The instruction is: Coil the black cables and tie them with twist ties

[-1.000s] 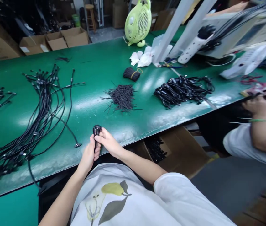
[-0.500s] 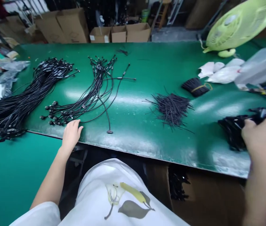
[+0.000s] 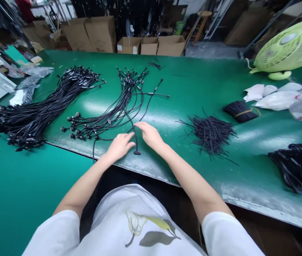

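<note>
Free tabletop point(image 3: 167, 113) between cables point(image 3: 126, 89) and strip pile point(image 3: 213, 133)

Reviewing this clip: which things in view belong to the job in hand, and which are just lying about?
Likely part of the job:
loose cables, nearest the left hand and right hand
cable bundle, at left
coiled cables
short black wires
banded wires

Likely just lying about:
fan
cartons
stool

Cool, even light leaves pale glare on the glossy green desk point(image 3: 199, 80), in milky patches and along its front edge, with deep shadow beneath. The boxes point(image 3: 101, 34) behind look dimmer and soft, the black cables point(image 3: 127, 87) lose detail, and wide-angle distortion stretches the fan point(image 3: 291, 44) at right.
</note>
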The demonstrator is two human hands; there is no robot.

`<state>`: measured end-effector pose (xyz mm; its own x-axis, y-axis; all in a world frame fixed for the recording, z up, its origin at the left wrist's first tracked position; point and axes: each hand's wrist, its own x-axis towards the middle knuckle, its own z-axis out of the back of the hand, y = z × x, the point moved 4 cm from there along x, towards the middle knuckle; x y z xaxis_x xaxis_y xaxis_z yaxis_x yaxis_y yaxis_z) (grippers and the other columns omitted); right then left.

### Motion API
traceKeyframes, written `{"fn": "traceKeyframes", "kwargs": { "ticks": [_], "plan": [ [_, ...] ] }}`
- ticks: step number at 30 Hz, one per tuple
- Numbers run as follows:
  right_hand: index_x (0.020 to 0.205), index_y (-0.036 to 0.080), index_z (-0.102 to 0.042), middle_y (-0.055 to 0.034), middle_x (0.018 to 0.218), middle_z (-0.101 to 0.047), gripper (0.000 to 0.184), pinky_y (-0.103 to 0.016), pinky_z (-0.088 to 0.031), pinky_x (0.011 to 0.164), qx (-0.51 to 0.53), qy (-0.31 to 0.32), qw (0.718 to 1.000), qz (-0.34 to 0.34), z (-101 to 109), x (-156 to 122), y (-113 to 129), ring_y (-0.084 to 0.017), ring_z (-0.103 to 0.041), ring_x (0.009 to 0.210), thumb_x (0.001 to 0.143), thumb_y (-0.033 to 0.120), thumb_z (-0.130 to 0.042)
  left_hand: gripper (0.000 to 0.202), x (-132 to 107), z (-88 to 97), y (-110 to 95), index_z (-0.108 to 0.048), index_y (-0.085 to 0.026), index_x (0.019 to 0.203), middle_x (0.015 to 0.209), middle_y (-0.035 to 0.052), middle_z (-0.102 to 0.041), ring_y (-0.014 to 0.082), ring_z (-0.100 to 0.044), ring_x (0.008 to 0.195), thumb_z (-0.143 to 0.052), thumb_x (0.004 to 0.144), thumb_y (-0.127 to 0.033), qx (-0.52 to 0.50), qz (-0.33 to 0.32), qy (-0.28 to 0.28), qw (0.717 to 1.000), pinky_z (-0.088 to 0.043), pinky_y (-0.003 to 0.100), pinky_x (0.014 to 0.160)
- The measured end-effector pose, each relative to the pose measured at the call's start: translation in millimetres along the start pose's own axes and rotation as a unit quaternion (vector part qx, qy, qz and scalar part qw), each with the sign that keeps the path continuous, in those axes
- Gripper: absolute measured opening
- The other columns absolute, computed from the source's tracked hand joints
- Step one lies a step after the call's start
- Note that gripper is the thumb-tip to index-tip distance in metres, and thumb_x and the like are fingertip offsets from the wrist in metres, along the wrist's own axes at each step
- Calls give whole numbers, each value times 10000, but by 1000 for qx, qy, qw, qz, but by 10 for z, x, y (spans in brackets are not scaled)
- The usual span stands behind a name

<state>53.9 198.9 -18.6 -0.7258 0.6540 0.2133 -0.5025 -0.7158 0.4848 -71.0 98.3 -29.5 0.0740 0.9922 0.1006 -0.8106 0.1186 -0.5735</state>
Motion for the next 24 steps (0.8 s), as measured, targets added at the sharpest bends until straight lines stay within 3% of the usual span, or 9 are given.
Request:
{"fn": "traceKeyframes", "kwargs": {
  "ticks": [3, 5, 9, 11, 13, 15, 18, 21, 24],
  "plan": [
    [1251, 148, -597, -134, 1405, -489, 502, -367, -421, 1030, -74, 38, 996, 40, -180, 403, 44, -223, -494, 1253, 843, -23, -360, 271, -62, -248, -274, -623, -223, 992, 1290, 144, -561, 329, -460, 1256, -715, 772, -352, -69, -55, 39, 995, -321, 492, 1082],
    [1174, 156, -640, -139, 1388, -504, 425, -391, -417, 1019, -89, 68, 991, 80, -231, 480, 14, -238, -502, 1234, 850, -4, -416, 159, -205, -261, -295, -594, -218, 887, 1286, 138, -549, 316, -485, 1229, -700, 773, -252, -83, -29, 48, 995, -360, 478, 1053],
    [1116, 156, -643, -157, 1381, -503, 293, -424, -383, 1020, -113, 94, 981, 124, -219, 523, -76, -259, -491, 1218, 917, 81, -442, 76, -571, 149, -94, -518, -213, 777, 1125, 87, -562, 232, -580, 1005, -576, 826, -214, -185, 68, 50, 979, -453, 389, 908],
    [1095, 154, -637, -168, 1385, -490, 239, -426, -377, 1009, -118, 91, 981, 126, -181, 637, -76, -273, -493, 1201, 943, 149, -453, 133, -745, 460, 19, -476, -210, 761, 1021, 58, -569, 189, -582, 895, -553, 851, -272, -320, 105, 46, 940, -468, 337, 820],
    [1095, 155, -625, -170, 1346, -513, 222, -404, -396, 974, -117, 79, 983, 116, -134, 797, -7, -267, -515, 1157, 957, 203, -457, 184, -893, 734, 125, -447, -208, 762, 941, 35, -576, 150, -566, 770, -549, 867, -320, -449, 136, 27, 883, -459, 294, 726],
    [1112, 160, -605, -154, 1265, -559, 243, -356, -429, 916, -111, 64, 987, 103, -66, 925, 159, -233, -550, 1084, 978, 218, -411, 240, -1009, 918, 231, -435, -204, 729, 831, 14, -575, 132, -530, 683, -558, 870, -355, -499, 159, -3, 852, -429, 274, 668],
    [1138, 175, -576, -110, 1194, -582, 309, -295, -442, 889, -45, -17, 989, 141, 177, 965, 609, -178, -556, 1059, 1006, 196, -297, 330, -1134, 1027, 376, -432, -199, 648, 646, -15, -521, 125, -470, 618, -567, 874, -398, -451, 194, -50, 870, -385, 264, 632],
    [1175, 200, -556, -78, 1206, -557, 351, -306, -416, 943, 7, -117, 965, 236, 549, 958, 1033, -164, -525, 1127, 1028, 231, -239, 234, -1236, 1063, 402, -518, -212, 750, 549, -51, -482, 116, -430, 531, -640, 841, -390, -418, 221, -62, 879, -346, 249, 553],
    [1143, 178, -566, -68, 1117, -570, 326, -369, -397, 955, -56, -124, 963, 232, 773, 1182, 1026, -194, -527, 1112, 1031, 286, -279, 206, -1343, 1234, 225, -561, -237, 769, 446, -65, -442, 114, -392, 427, -609, 874, -407, -500, 135, -56, 854, -314, 244, 467]
  ]
}}
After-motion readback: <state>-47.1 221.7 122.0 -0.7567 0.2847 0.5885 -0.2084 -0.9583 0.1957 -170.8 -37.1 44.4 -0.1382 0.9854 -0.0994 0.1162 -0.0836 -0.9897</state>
